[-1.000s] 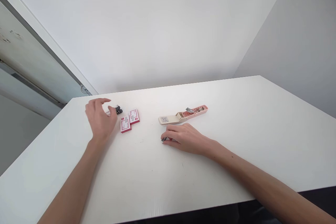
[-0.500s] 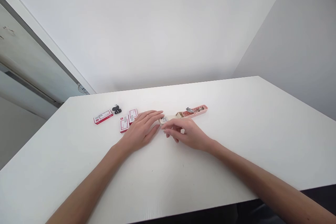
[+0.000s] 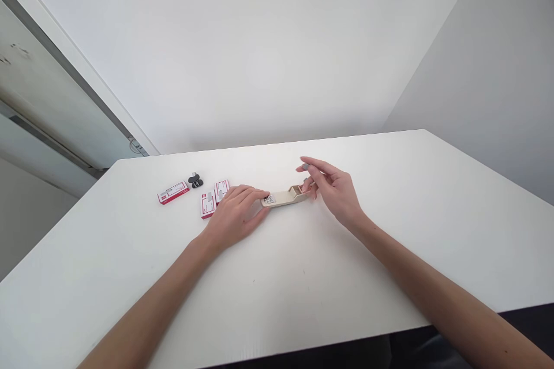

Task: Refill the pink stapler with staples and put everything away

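Note:
A long cream and pink holder, shaped like an opened-out stapler, lies on the table. Its cream end bears a black-and-white sticker. My left hand grips this end, fingertips on the far side and thumb along the near edge. Between the thumb and index finger of my right hand is a small grey piece, pinched above the pink end. The lower fingers of that hand curl over the pink part and hide most of it.
Two red and white boxes stand beside my left hand, one partly behind it. Farther left lie another red and white box and a small black object, perhaps a staple remover. The white table ends at a wall behind.
My right hand has moved right and up, from the sticker end to over the pink end. A grey piece now shows in its fingers. My left hand stays at the cream end.

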`<state>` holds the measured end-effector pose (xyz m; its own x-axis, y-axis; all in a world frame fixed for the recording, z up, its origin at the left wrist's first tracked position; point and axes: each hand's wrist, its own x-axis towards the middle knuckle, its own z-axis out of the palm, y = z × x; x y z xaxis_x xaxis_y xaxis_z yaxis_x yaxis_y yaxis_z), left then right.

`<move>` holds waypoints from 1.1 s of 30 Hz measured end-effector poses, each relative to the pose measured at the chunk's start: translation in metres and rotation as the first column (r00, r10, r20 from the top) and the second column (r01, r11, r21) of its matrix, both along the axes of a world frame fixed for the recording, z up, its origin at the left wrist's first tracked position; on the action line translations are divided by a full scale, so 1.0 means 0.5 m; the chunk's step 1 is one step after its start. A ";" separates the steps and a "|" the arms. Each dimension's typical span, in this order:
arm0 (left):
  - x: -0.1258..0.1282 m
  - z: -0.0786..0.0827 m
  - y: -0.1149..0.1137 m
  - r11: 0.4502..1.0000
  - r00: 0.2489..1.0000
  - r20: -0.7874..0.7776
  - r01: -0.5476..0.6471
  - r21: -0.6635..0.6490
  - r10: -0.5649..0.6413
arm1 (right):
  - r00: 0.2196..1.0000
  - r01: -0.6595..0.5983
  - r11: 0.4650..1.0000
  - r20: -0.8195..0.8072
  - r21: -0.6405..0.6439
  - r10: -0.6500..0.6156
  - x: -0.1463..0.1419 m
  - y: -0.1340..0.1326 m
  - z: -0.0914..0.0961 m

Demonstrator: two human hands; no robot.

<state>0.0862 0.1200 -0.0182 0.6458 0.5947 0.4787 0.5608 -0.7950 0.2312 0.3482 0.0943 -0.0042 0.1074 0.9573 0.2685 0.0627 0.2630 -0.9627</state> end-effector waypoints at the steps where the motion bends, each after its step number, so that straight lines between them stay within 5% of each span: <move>1: 0.000 0.000 0.001 1.000 1.000 -0.005 -0.007 -0.004 0.007 | 0.999 0.029 1.000 -0.021 0.003 -0.029 0.002 0.003 -0.002; 10: -0.007 -0.002 0.007 0.995 0.995 -0.041 -0.096 -0.029 0.095 | 0.985 0.160 0.987 -0.057 -0.026 -0.161 0.023 0.022 -0.015; 23: -0.018 -0.010 0.021 0.974 0.977 0.007 -0.214 -0.077 0.215 | 0.992 0.124 0.992 -0.030 0.035 -0.123 0.018 0.021 -0.019; 33: -0.019 -0.012 0.021 0.973 0.976 0.004 -0.216 -0.079 0.217 | 0.992 0.090 0.995 -0.087 -0.044 -0.094 0.018 0.022 -0.014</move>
